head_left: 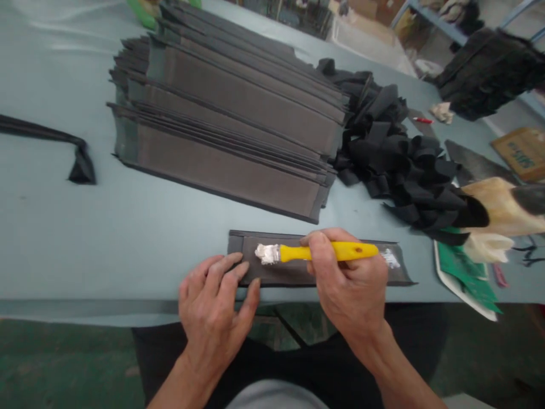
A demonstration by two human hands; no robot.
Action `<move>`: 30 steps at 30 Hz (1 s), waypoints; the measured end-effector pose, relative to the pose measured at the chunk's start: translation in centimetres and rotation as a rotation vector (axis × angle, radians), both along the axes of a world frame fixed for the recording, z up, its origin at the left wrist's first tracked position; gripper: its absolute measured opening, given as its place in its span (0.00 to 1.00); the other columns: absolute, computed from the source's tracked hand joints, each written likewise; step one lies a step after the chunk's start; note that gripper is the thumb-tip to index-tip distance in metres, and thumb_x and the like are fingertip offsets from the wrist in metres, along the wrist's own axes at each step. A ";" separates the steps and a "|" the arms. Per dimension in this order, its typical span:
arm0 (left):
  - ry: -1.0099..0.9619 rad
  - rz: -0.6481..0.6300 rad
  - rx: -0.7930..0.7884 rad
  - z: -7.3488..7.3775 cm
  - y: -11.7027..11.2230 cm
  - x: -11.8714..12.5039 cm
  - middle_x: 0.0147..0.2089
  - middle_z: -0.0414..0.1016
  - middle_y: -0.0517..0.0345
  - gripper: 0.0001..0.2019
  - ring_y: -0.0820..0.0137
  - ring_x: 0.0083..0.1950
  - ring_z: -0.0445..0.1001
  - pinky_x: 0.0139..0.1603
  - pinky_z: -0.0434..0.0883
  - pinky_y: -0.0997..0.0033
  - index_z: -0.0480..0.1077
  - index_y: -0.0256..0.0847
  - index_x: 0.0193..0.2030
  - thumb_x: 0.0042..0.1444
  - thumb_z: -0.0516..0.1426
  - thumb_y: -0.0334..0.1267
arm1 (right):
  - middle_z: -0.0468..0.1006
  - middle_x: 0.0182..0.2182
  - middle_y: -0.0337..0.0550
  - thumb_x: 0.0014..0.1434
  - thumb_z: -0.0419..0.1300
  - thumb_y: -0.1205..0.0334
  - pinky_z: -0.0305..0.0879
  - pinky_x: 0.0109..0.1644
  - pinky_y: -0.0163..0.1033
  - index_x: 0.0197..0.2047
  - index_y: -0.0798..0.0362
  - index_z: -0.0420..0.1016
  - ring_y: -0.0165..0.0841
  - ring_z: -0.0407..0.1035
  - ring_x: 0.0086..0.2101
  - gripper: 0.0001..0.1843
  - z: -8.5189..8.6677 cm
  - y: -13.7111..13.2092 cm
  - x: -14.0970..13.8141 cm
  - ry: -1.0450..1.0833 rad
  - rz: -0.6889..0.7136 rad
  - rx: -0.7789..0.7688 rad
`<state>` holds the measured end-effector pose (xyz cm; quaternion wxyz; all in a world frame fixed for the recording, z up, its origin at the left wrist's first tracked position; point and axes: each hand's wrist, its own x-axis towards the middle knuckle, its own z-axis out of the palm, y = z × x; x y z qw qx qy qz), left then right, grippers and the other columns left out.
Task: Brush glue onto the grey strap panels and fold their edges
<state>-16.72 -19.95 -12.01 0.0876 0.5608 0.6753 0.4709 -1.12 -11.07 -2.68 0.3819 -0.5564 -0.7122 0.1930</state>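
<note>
Leftmost, our left hand (217,301): fingers loosely spread, no tool, tips at the left end of a dark strip (289,276). Strip lies flat just ahead of us, long axis left to right. Our right hand (351,284) grips a yellow brush (298,253) over its right half, bristles pointing left. White paste (390,259) farther right.

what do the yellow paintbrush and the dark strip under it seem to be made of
Yellow handle: probably plastic, smooth and evenly coloured, though painted wood is possible. Bristles: caked in white, so the fibre can't be told. Dark strip: likely matte fabric or similar sheeting, judging by its dull surface and thin folded edges.
</note>
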 end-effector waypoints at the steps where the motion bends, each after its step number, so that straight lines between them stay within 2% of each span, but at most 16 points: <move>1: -0.078 0.027 -0.007 0.1 0.0 0.2 0.52 0.85 0.55 0.15 0.52 0.58 0.76 0.69 0.56 0.55 0.81 0.51 0.46 0.50 0.71 0.36 | 0.69 0.15 0.34 0.69 0.56 0.55 0.58 0.20 0.32 0.29 0.52 0.79 0.27 0.65 0.15 0.19 0.2 -0.1 -0.4 0.063 -0.030 -0.026; 3: -0.220 0.085 -0.014 0.3 0.0 0.5 0.51 0.85 0.56 0.14 0.53 0.57 0.77 0.73 0.53 0.53 0.80 0.50 0.41 0.47 0.74 0.36 | 0.69 0.14 0.34 0.68 0.58 0.55 0.56 0.18 0.31 0.29 0.53 0.79 0.27 0.63 0.15 0.17 0.5 -0.3 -0.8 0.173 -0.094 -0.045; 5: -0.266 0.121 -0.001 0.4 0.1 0.7 0.50 0.85 0.56 0.15 0.54 0.56 0.78 0.75 0.51 0.52 0.79 0.49 0.39 0.45 0.74 0.35 | 0.68 0.14 0.33 0.67 0.58 0.55 0.55 0.17 0.31 0.29 0.53 0.79 0.27 0.62 0.14 0.17 0.4 -0.4 -1.2 0.224 -0.111 -0.048; 7: -0.145 0.110 0.030 0.4 0.2 0.7 0.51 0.85 0.56 0.15 0.55 0.56 0.79 0.74 0.54 0.52 0.77 0.49 0.41 0.48 0.73 0.35 | 0.68 0.14 0.33 0.68 0.58 0.54 0.56 0.17 0.31 0.29 0.53 0.78 0.26 0.62 0.14 0.18 -0.2 -0.3 -1.3 0.209 -0.082 -0.062; 11: 0.291 0.053 0.061 0.4 0.3 0.4 0.52 0.84 0.51 0.13 0.55 0.54 0.79 0.66 0.63 0.50 0.71 0.44 0.47 0.58 0.67 0.35 | 0.71 0.15 0.34 0.68 0.57 0.52 0.59 0.20 0.32 0.29 0.54 0.79 0.28 0.67 0.16 0.20 -1.7 0.0 -0.5 0.070 -0.043 -0.055; 14: 0.404 0.051 0.034 0.7 0.4 0.4 0.50 0.83 0.48 0.09 0.53 0.53 0.78 0.62 0.65 0.48 0.70 0.43 0.45 0.61 0.64 0.36 | 0.71 0.14 0.34 0.68 0.57 0.53 0.58 0.21 0.33 0.29 0.54 0.80 0.28 0.66 0.15 0.20 -1.9 0.2 1.6 -0.084 -0.100 -0.010; 19: 0.476 0.048 0.016 1.0 0.6 0.5 0.50 0.82 0.47 0.06 0.49 0.52 0.77 0.59 0.67 0.45 0.72 0.43 0.43 0.61 0.63 0.37 | 0.70 0.14 0.36 0.67 0.56 0.52 0.56 0.22 0.35 0.26 0.52 0.77 0.29 0.65 0.15 0.21 -1.1 0.6 6.4 -0.251 -0.225 0.064; 25: 0.507 0.040 0.026 0.6 0.7 0.3 0.51 0.82 0.44 0.06 0.46 0.52 0.77 0.57 0.68 0.43 0.73 0.42 0.44 0.61 0.63 0.38 | 0.73 0.17 0.40 0.66 0.54 0.53 0.55 0.26 0.39 0.25 0.51 0.75 0.34 0.67 0.19 0.20 0.3 1.0 10.9 -0.537 -0.269 0.231; 30: 0.520 0.051 0.032 0.1 0.7 0.0 0.52 0.82 0.44 0.07 0.44 0.53 0.77 0.56 0.69 0.42 0.73 0.42 0.44 0.62 0.63 0.41 | 0.76 0.21 0.42 0.67 0.54 0.52 0.57 0.30 0.40 0.29 0.52 0.78 0.36 0.69 0.22 0.20 1.6 0.6 13.2 -0.620 -0.425 0.314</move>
